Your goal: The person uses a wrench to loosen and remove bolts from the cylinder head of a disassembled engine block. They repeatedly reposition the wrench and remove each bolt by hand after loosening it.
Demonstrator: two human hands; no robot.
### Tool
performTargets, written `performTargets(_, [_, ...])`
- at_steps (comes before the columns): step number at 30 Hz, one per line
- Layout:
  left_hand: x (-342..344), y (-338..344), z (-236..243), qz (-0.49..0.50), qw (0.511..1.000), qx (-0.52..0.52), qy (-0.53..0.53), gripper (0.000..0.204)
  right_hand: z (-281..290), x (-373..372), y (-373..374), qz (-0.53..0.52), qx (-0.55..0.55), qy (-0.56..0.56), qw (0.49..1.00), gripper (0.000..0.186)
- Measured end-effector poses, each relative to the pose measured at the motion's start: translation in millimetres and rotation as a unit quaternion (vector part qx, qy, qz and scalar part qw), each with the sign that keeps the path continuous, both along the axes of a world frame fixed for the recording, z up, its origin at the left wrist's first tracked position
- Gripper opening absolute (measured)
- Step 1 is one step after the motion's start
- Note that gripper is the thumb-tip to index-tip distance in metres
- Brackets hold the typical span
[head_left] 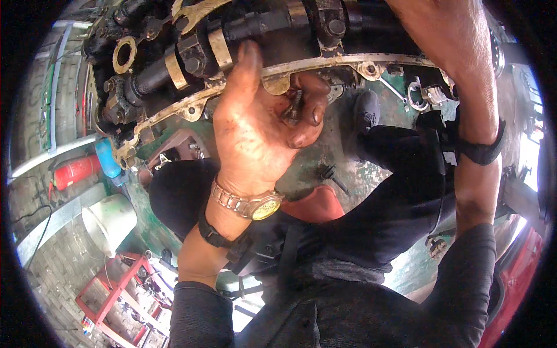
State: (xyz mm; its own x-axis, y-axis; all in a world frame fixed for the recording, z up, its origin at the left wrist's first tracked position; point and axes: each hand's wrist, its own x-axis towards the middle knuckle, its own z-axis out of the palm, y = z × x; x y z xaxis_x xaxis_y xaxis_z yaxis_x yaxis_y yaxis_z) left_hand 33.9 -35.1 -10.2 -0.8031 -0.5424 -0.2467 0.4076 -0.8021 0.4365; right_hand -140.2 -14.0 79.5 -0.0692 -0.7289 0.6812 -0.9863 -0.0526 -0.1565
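Observation:
A large engine part, an oily black cylinder head (360,68) with a pale metal rim, spans the top of the view. A dark camshaft (255,29) runs along it, held by bolted bearing caps (333,26). My left hand (255,116) is at the near rim, palm up, its thumb against the edge. The other fingers curl round a small, dark, greasy metal piece (295,104) whose kind I cannot make out. My right hand (435,29) reaches over the right part of the cylinder head; its fingers are hidden beyond the top edge.
A red stool (316,204) is between my legs. On the left are a red fire extinguisher (76,173), a blue bottle (108,161), a white bucket (110,220) and a red metal frame (110,290). Metal parts (426,95) lie on the right beyond my knee.

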Motion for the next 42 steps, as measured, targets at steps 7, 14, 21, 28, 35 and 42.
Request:
performTargets(7, [-1.0,3.1,2.7,0.03,0.999,0.026,-0.003,0.062,-1.9,-2.4,2.3,0.0,0.029,-0.025,0.999,0.028])
performTargets(14, [-1.7,3.8,2.7,0.032,0.999,0.033,-0.015,0.059,4.9,-13.4,2.3,0.045,0.054,-0.006,0.998,0.027])
performTargets(21, [-2.3,5.0,3.0,0.04,0.998,0.051,-0.026,0.056,4.1,-10.2,0.3,0.059,0.041,-0.019,0.997,0.026])
performTargets(28, [0.3,5.9,-6.1,0.04,0.999,0.012,-0.022,0.054,6.8,-24.7,9.5,0.096,0.143,-0.071,0.982,0.024])
performTargets(35, [-4.9,16.5,3.0,0.059,0.988,0.033,-0.137,0.072,16.3,-26.2,6.0,0.125,0.131,-0.068,0.981,0.021])
performTargets(42, [-5.7,16.4,-4.9,0.023,0.997,-0.01,-0.075,0.044,24.5,-6.6,9.4,0.141,0.217,-0.183,0.948,0.019])
